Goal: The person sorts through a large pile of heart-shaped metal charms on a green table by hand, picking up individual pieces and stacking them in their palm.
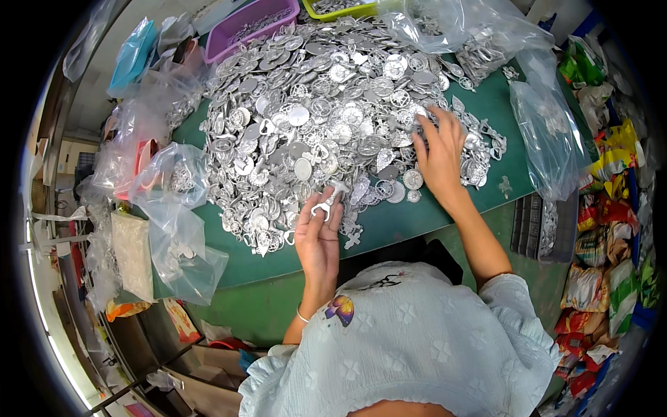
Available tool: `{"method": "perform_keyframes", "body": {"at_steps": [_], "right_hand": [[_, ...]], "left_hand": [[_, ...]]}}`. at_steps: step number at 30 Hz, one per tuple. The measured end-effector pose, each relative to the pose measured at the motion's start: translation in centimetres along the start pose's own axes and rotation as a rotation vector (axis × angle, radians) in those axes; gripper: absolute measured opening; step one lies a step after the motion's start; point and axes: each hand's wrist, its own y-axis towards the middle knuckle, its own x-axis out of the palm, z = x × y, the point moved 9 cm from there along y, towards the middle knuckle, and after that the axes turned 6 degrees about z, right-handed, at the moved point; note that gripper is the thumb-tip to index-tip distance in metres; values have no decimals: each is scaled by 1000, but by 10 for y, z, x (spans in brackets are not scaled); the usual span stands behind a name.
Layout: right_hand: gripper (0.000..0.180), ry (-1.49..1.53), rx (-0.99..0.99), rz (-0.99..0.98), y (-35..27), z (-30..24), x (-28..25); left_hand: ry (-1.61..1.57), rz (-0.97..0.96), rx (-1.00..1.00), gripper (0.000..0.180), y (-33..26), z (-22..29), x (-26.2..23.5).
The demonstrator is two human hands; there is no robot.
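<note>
A wide heap of silver metal pendants [299,115], many round and openwork, covers most of a green table [417,221]. At the near edge of the heap my left hand [318,243] is turned palm up. A long silver pendant [332,197] with a curved, hooked lower end lies across its fingers, held there. Farther right, my right hand [442,153] reaches over the heap with its fingers bent and apart. Its fingertips touch or hover just over the pendants; I see nothing gripped in them.
Behind the heap stand a purple bin [243,31] and a yellow-green bin [340,10]. Clear plastic bags [182,243] hang over the left side, and another bag [549,139] drapes the right. A dark crate [531,226] and colourful packages [590,288] sit at right.
</note>
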Motion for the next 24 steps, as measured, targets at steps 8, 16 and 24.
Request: {"method": "perform_keyframes", "body": {"at_steps": [8,16,24], "right_hand": [[30,80,-217,-211,-3,-52,35],[17,179,-322,-155,-15,-44,21],[37,554,-171,-443,-34,-81,8]], "left_hand": [[18,-15,-212,33,-3,-29,5],[-77,-32,-265,36,-5,-38,-9],[17,-82,-242,37,-8,-31,13]]}}
